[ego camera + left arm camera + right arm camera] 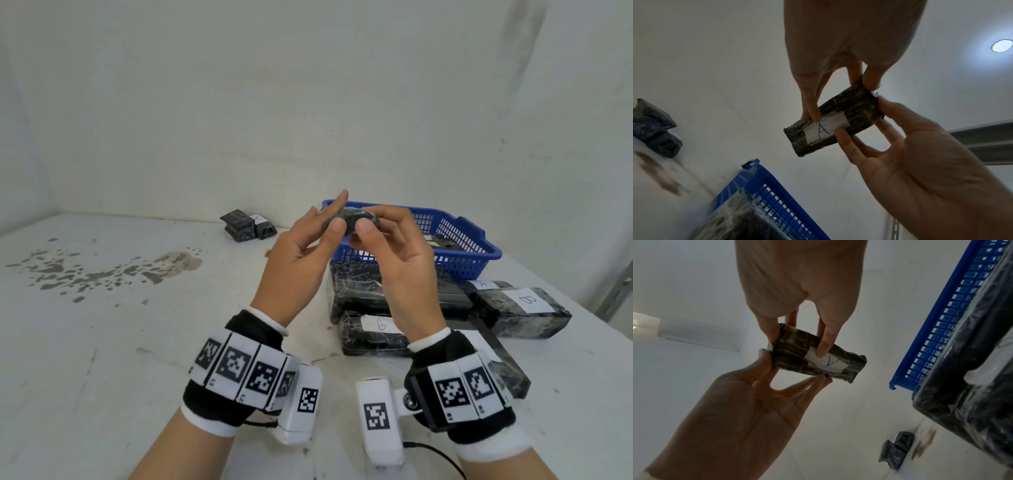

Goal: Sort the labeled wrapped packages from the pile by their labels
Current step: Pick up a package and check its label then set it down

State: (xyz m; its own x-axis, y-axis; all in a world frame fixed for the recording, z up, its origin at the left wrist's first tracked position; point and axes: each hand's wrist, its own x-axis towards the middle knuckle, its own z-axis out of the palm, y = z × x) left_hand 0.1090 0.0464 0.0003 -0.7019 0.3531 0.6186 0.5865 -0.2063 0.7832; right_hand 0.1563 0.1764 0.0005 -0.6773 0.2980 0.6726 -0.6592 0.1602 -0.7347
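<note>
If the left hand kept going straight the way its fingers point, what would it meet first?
Beyond the small package labeled A that the left hand pinches, the line looks free up to the white wall; the blue basket lies lower and rightward, though depth is uncertain.

Both hands (349, 260) pinch one dark package (349, 221) (above basket (472, 246)).

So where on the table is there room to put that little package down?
The white table is bare on the left, from the dark stain to the near edge, and between the two small black packages by the wall and the blue plastic basket. It is crowded on the right, where black wrapped packages lie piled before the basket.
</note>
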